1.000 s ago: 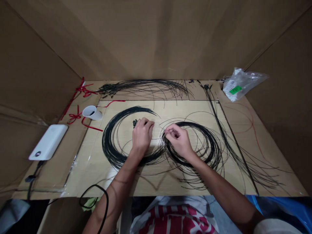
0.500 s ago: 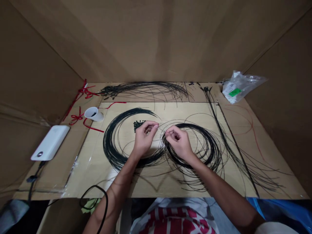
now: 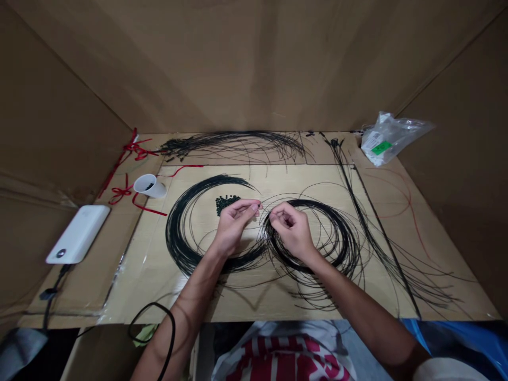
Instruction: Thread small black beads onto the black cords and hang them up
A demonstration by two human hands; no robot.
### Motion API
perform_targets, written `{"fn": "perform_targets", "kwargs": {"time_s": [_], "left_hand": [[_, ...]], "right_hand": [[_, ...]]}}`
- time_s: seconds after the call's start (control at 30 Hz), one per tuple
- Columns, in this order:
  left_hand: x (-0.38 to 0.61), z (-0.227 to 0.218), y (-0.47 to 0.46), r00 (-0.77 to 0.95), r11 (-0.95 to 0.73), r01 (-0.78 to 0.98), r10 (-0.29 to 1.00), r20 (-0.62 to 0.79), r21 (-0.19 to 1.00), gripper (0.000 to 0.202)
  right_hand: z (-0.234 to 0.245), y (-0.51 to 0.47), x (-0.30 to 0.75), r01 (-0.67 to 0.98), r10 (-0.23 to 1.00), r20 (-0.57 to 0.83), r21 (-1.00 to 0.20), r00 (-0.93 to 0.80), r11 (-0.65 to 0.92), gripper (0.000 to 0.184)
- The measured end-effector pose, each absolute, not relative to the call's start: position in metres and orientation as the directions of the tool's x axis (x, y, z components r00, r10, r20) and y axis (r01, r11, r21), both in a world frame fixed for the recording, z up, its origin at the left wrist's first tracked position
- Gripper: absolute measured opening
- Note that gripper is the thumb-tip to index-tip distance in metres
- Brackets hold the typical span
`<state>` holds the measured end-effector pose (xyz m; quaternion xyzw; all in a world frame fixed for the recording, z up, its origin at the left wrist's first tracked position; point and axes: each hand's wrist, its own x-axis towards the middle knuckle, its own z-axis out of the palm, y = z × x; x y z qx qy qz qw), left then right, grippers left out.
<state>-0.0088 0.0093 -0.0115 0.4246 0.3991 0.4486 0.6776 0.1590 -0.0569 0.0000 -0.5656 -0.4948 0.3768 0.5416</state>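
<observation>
My left hand [image 3: 235, 225] is closed in a pinch, thumb against forefinger, just right of a small pile of dark green beads [image 3: 227, 204]. What sits between its fingertips is too small to make out. Facing it across a short gap, my right hand [image 3: 291, 228] also pinches, its fingers curled, over the left edge of a coil of thin black wire [image 3: 349, 241]. Fine strands pass near both fingertips; whether one is held cannot be told. A thicker open loop of dark wires [image 3: 174, 233] curves around the bead pile and runs under my left forearm.
Finished-looking wire bundles lie along the back [image 3: 238, 138] and right side [image 3: 359, 211]. At left are a white cup [image 3: 153, 186] with dark bits inside, red ribbon [image 3: 121, 194] and a white power bank [image 3: 79, 234]. A clear plastic bag [image 3: 391, 140] sits back right. Cardboard walls [image 3: 254, 63] enclose the table.
My left hand has turned slightly and its fingers have straightened a little near the tip. The right hand stays almost where it was, still pinching. The view has shifted slightly.
</observation>
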Motion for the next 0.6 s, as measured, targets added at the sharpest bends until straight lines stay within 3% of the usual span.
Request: {"fn": "perform_targets", "kwargs": {"time_s": [0.6], "left_hand": [[-0.0065,-0.0146,0.0065,0.327,0.239,-0.270,0.934,-0.144,0.933,0.031]], "right_hand": [[0.0046,-0.0571,0.1591,0.158,0.970,0.094,-0.986,0.222,0.060,0.010]]}}
